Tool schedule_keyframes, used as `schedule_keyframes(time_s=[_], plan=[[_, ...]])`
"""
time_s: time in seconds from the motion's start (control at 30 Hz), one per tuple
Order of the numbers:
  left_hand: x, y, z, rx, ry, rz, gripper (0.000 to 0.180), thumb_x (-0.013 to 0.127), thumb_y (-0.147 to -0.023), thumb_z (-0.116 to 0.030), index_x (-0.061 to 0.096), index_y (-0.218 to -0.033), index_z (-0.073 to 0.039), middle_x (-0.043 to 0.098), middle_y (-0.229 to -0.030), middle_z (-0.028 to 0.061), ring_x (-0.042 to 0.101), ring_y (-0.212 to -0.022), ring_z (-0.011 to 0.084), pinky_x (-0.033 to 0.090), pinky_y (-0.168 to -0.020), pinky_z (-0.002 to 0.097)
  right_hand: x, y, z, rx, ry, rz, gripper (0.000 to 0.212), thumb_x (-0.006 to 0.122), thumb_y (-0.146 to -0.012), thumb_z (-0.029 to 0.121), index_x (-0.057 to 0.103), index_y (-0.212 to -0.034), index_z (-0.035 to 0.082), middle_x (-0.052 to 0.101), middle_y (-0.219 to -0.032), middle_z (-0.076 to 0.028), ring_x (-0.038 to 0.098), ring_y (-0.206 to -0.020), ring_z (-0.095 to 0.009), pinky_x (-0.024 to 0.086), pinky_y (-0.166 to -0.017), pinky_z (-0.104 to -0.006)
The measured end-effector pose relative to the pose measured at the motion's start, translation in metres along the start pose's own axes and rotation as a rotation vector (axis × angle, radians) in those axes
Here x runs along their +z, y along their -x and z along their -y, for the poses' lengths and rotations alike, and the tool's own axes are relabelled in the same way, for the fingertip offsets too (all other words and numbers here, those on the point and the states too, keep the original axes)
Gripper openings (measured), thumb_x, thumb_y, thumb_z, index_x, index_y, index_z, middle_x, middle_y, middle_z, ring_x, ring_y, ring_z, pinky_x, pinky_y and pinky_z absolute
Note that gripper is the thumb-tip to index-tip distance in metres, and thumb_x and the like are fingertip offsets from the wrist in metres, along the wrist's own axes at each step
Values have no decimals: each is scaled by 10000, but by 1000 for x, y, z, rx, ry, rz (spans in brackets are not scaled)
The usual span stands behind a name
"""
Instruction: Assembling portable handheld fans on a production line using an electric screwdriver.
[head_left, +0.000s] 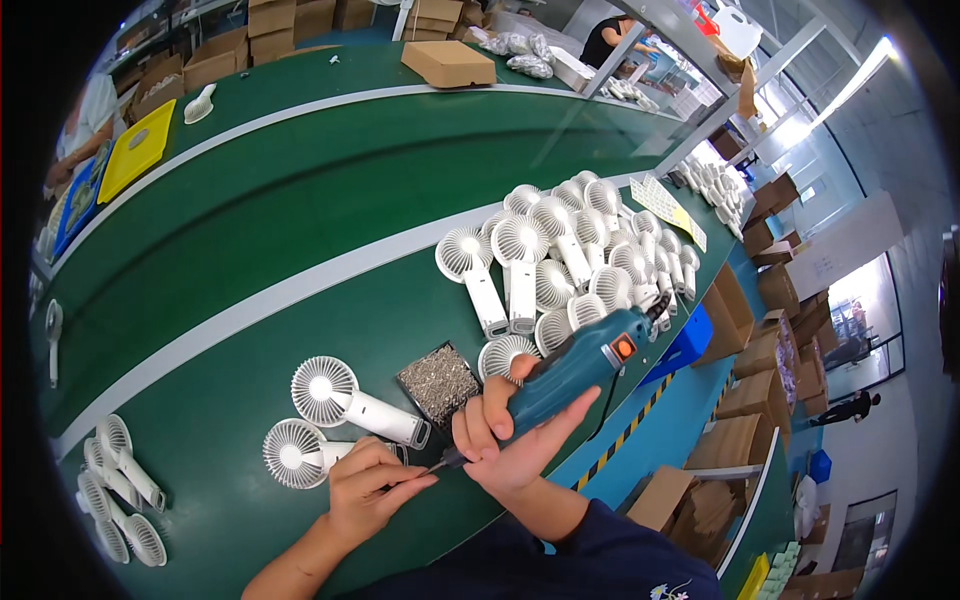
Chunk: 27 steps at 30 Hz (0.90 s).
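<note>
Screwdriver (pixel 568 378) tilts beside a tray (pixel 411 399) of screws (pixel 438 382).

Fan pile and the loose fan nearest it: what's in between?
A black tray of tiny metal pieces lies between them, shown in the head view.

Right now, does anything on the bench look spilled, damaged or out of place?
Nothing plainly looks spilled or damaged; the small metal parts are gathered in their dark tray. The mildly odd bit is the heap of white fans beyond the teal power driver: jumbled, overlapping at differing angles.
</note>
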<state>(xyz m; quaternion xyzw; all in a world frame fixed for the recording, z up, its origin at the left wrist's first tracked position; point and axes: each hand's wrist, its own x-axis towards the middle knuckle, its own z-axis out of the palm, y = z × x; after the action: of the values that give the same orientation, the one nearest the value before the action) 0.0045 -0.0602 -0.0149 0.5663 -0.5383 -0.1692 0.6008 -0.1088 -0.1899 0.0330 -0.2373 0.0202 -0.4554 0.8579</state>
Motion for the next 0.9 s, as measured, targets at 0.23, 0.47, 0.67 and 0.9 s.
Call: schedule_keyframes(time_s=[0.23, 0.47, 0.67, 0.9], plan=[[12, -8, -10, -252, -10, -29, 164, 811, -696, -43, 736, -842, -34, 565, -660, 56, 531, -577, 146, 417, -506, 274, 8, 6, 5, -176, 299, 225, 774, 329, -820, 826, 482, -1143, 139, 459, -607, -40, 368, -398, -170, 350, -413, -333], [-26, -35, -13, 35, -708, 334, 767, 819, -629, -342, 542, -1301, -97, 512, -1316, 68, 415, -1281, 316, 355, -1003, 469, -11, -11, 0, -198, 310, 383, 836, 399, -797, 825, 442, -1153, 70, 509, -667, -75, 478, -495, -198, 415, -451, -328], [-25, -17, 7, -7, -876, 461, 702, 704, -773, -451, 503, -1346, -100, 452, -1437, 30, 344, -1384, 239, 229, -1158, 466, -21, -17, -11, -202, 461, 509, 860, 374, -776, 855, 443, -1181, 99, 502, -663, -51, 467, -454, -173, 398, -413, -309], [-22, -15, 8, -4, -907, 440, 647, 663, -812, -455, 520, -1329, -93, 467, -1420, 27, 370, -1364, 212, 227, -1161, 448, -32, -27, -20, -186, 467, 458, 926, 372, -728, 894, 458, -1177, 89, 527, -666, -47, 477, -448, -163, 386, -385, -282]])
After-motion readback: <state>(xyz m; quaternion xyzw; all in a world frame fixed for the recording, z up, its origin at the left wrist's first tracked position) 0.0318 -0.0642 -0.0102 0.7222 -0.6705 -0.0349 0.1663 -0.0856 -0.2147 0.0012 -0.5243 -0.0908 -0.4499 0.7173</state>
